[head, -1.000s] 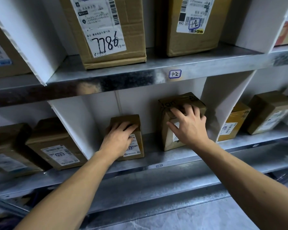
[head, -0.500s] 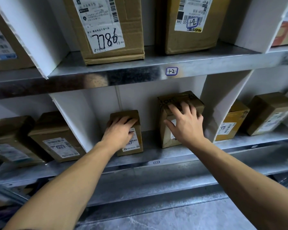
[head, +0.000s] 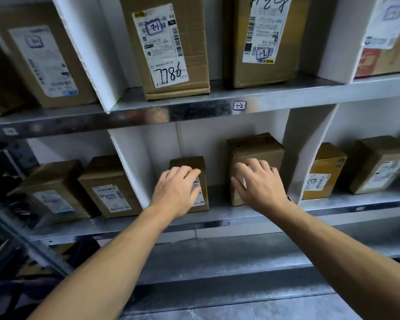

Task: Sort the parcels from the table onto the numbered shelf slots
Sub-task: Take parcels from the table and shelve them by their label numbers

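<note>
Lower mid slot (head: pixel 164 146) holds sm box (head: pixel 188 161) & taller box (head: pixel 256 147).

Grey floor (head: pixel 240 313) — dark clutter (head: pixel 5 167), perhaps straps

Both bare arms stretch forward, side by side. The left hand (head: pixel 176 191) faces palm-down, fingers close together and lightly bent. The right hand (head: pixel 262 185) is palm-down too, fingers spread and gently arched, thumb pointing left.

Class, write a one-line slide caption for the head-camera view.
The left hand on a small parcel, right hand on a taller parcel, both standing in one lower shelf slot.
</note>
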Available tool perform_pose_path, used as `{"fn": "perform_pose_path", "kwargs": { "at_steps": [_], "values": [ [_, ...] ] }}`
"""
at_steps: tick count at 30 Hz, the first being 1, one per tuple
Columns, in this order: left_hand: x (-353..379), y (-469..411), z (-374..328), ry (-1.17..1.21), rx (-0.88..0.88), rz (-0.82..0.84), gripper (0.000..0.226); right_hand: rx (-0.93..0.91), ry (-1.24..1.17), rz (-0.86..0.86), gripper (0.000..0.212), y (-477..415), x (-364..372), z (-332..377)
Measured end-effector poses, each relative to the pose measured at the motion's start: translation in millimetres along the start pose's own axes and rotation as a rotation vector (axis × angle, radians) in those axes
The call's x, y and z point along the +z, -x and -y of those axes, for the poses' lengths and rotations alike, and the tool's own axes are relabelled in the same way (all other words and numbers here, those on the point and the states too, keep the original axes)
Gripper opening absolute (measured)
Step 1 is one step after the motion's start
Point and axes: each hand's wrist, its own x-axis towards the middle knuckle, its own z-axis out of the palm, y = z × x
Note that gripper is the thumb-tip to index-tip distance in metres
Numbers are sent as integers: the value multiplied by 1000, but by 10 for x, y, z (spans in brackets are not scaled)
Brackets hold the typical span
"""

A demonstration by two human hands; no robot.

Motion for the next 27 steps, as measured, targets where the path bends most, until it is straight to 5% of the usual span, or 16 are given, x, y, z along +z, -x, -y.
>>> {"fn": "perform_pose_path", "kwargs": {
  "at_steps": [13, 27],
  "values": [
    [-251, 825, -925, 67, -32, 37, 51, 58, 86, 214, 46, 1163, -479, -277],
    [-65, -48, -2582, 118, 146, 9, 49, 247, 163, 176, 44, 1646, -1043, -1887]
  ]
}}
